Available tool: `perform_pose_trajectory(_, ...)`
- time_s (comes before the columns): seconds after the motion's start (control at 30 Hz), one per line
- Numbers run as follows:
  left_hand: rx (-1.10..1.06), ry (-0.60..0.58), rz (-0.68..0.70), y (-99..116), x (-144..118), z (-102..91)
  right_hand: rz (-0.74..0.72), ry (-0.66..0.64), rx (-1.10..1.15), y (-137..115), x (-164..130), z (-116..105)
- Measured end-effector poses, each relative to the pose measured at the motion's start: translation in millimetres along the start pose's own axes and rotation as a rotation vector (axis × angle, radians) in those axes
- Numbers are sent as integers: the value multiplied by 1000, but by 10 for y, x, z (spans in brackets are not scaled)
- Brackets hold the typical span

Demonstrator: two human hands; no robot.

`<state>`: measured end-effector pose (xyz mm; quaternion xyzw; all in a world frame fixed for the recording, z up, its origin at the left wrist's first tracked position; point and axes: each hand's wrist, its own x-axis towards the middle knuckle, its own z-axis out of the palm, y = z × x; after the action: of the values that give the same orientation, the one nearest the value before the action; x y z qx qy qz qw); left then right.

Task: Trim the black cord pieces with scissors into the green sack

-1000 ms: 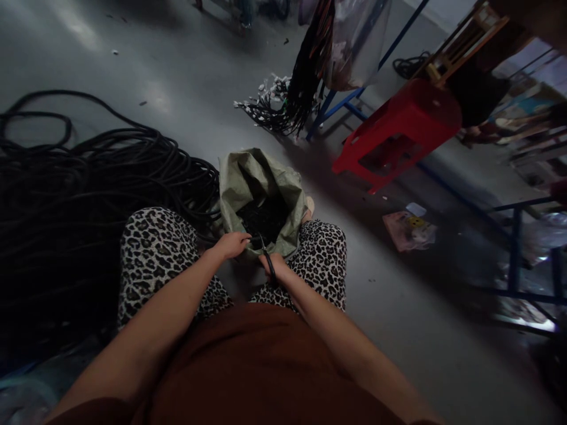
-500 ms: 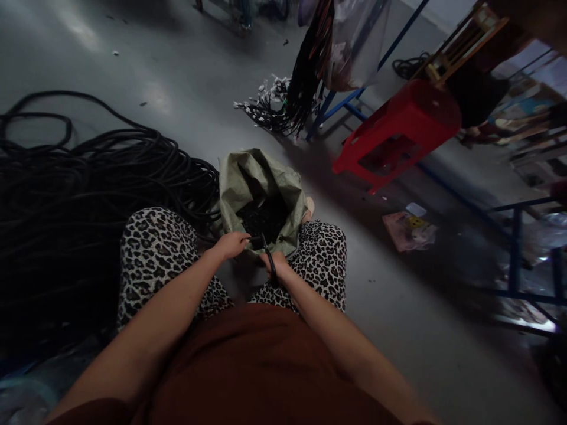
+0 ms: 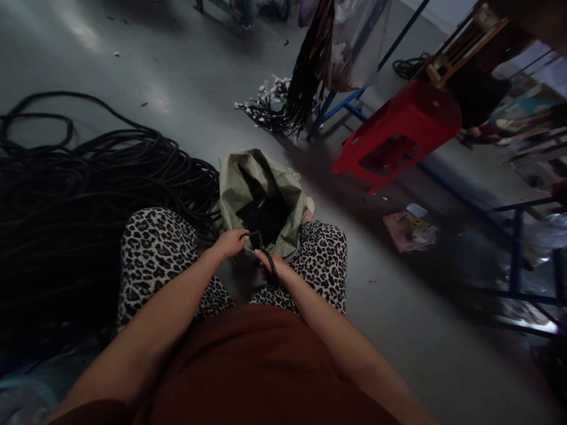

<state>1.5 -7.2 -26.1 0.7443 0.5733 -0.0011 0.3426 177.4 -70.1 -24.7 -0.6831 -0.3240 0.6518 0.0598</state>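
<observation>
My left hand (image 3: 231, 242) pinches a length of black cable (image 3: 246, 235) at the near rim of an olive woven sack (image 3: 228, 186). Close to its fingertips are the dark blades of a pair of scissors (image 3: 271, 262). My right hand (image 3: 277, 267) is wrapped around the scissors, one black handle loop curving over the back of it. The blades meet the cable or lie just beside it; the dim light hides which. Inside the sack lies a heap of small black pieces (image 3: 268, 218), too dark to make out singly. Both hands are between my knees.
A big pile of coiled black cable (image 3: 146, 171) covers the floor at left. A red plastic stool (image 3: 410, 124), a blue metal frame (image 3: 345, 103) and hanging black wires with white ends (image 3: 305, 77) stand ahead and right. A pink packet (image 3: 407, 230) lies on the floor.
The scissors have turned leftward, and their blades now sit nearer my left fingertips. My right hand has shifted slightly left; my left hand has barely moved.
</observation>
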Motion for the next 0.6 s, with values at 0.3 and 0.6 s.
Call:
perform_pose_trajectory(0.3, 21, -29, 27, 18, -17, 1, 13, -24, -152, -39, 49, -1)
perform_pose_trajectory(0.6, 15, -58, 21, 46, -41, -3, -15, -42, -136, -15, 56, 0)
